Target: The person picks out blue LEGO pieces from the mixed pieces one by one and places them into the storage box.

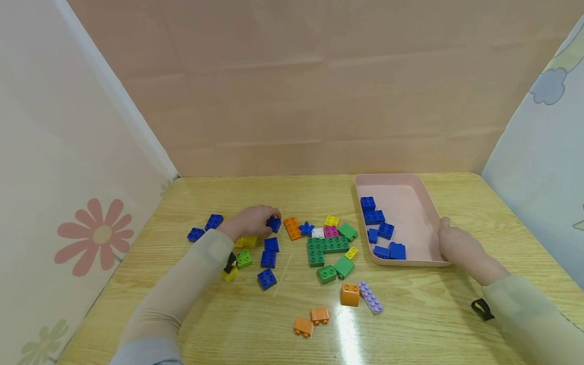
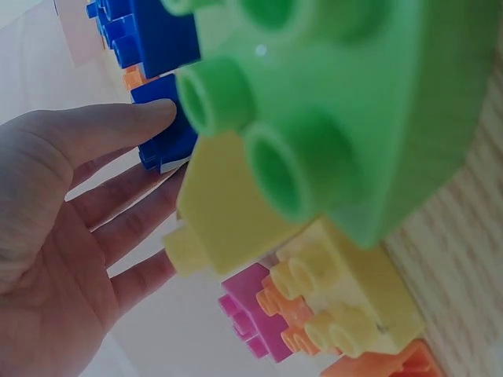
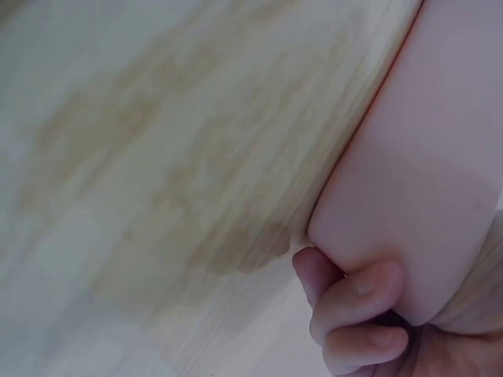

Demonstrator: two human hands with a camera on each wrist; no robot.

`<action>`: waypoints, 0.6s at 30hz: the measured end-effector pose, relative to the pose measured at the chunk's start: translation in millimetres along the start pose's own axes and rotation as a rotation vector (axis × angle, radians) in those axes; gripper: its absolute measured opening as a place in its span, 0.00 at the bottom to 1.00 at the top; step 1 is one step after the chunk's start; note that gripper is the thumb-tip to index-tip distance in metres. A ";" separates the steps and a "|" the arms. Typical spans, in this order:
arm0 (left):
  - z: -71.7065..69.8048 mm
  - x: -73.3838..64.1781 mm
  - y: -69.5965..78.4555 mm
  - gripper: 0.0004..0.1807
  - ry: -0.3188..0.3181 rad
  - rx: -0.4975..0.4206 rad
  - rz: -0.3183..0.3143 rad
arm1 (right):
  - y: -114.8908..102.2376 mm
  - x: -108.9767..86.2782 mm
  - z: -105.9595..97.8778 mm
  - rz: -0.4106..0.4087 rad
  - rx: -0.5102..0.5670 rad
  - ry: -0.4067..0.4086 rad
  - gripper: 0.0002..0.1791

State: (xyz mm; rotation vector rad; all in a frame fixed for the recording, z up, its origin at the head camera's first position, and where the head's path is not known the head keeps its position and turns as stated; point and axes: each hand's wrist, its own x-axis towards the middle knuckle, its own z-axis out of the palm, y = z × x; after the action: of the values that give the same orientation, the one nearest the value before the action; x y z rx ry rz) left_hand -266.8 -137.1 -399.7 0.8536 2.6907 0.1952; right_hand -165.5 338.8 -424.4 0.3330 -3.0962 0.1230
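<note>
- Toward the near edge: two orange bricks [image 1: 320,316] on the wooden table [image 1: 219,324].
- Beyond: right hand [image 1: 465,251] grips pink tray [image 1: 412,218] at its near right corner; several blue bricks [image 1: 374,217] inside.
- Farther: left hand [image 1: 251,221] pinches single blue brick [image 1: 274,224], just left of orange studded brick [image 1: 292,229].

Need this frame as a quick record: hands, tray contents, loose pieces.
left hand: pinches a blue block
right hand: grips the pink tray on its right side, toward the near corner
tray contents: only blue blocks, along its left side and near end
loose, middle: blue star, green L-shaped piece, white block
loose, front: orange blocks, purple block
</note>
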 end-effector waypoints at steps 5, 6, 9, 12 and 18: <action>-3.5 -2.8 0.1 0.22 0.019 -0.026 0.014 | 0.8 0.0 1.1 -0.022 -0.020 0.019 0.19; -4.1 -3.1 -0.2 0.22 0.025 -0.031 0.018 | 0.8 -0.1 1.5 -0.030 -0.030 0.027 0.19; -6.1 -3.5 -0.1 0.22 0.042 -0.057 0.024 | 0.7 -0.8 2.5 -0.041 -0.049 0.047 0.18; -6.9 -2.6 1.0 0.21 0.059 -0.086 0.024 | 0.4 -0.9 2.1 -0.028 -0.041 0.038 0.18; -9.3 1.7 8.9 0.22 0.122 -0.122 0.044 | -0.7 -0.7 1.0 -0.017 -0.022 0.020 0.20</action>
State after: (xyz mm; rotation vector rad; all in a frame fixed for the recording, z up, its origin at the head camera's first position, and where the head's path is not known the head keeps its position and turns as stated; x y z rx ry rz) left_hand -266.5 -129.2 -389.4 0.8912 2.7394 0.4304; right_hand -164.7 338.2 -425.3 0.3543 -3.0715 0.0910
